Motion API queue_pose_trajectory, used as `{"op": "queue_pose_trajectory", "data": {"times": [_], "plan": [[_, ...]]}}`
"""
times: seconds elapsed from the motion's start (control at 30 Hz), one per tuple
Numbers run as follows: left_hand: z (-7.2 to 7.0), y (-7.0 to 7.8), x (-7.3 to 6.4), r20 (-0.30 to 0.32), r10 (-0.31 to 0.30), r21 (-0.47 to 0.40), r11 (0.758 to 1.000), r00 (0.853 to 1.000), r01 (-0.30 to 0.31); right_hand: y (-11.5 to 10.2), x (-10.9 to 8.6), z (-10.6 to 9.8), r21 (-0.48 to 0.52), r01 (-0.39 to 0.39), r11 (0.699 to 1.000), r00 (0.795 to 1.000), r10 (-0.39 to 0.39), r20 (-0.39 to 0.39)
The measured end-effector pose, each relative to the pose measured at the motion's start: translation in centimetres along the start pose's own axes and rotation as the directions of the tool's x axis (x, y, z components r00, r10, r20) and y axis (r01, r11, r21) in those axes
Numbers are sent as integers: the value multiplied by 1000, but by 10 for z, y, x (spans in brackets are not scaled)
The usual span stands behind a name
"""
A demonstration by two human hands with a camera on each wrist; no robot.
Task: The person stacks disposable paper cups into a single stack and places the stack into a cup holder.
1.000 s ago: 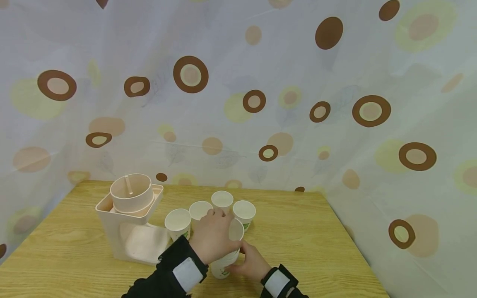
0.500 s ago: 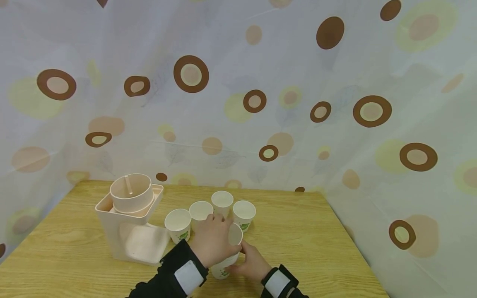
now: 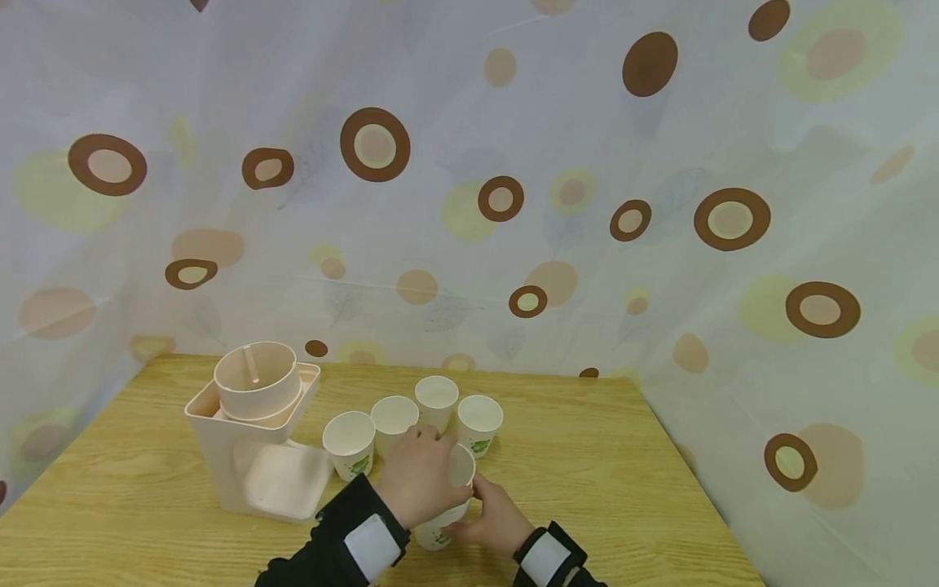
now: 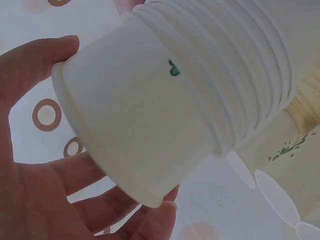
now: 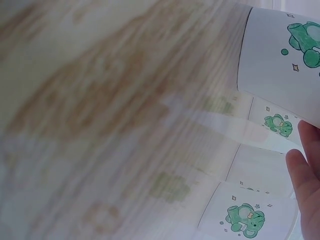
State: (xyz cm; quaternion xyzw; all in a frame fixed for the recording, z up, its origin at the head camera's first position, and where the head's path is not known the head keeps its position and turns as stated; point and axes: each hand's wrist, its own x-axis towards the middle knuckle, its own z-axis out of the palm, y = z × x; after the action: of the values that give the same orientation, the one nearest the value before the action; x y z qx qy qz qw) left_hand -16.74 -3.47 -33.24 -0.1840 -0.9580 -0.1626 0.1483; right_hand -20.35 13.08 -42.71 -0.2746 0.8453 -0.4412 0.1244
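Observation:
Both hands hold a stack of nested white paper cups [image 4: 135,100] near the front of the table. In the head view my left hand [image 3: 418,479] covers part of the stack, and the topmost cup [image 3: 461,466] shows beside it. Seen from the left wrist, the left hand [image 4: 35,195] holds that outermost cup around its rim, with several more rims stacked closely beyond. My right hand [image 3: 499,518] grips the stack lower down on the right, over a green print. Behind the hands stand several single cups [image 3: 480,432], upright with open mouths.
Left of the cups stands a cream plastic holder [image 3: 286,481] with a round cup-shaped part [image 3: 257,383] on top. All of it rests on a wood-grain table [image 3: 601,481]. A patterned curtain [image 3: 440,98] hangs behind and to both sides.
The topmost cup's rim has sunk slightly toward the rest of the stack, with the left hand shifting a little downward. The right hand stays in place; the standing cups have not moved.

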Motion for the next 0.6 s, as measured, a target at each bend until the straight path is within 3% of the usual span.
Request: {"op": "queue_pose_trajectory", "data": {"times": [0.6], "plan": [[4, -1, -1, 38, -3, -38, 999, 999, 4, 3, 1, 1, 1, -13, 1000, 1000, 13, 8]]}}
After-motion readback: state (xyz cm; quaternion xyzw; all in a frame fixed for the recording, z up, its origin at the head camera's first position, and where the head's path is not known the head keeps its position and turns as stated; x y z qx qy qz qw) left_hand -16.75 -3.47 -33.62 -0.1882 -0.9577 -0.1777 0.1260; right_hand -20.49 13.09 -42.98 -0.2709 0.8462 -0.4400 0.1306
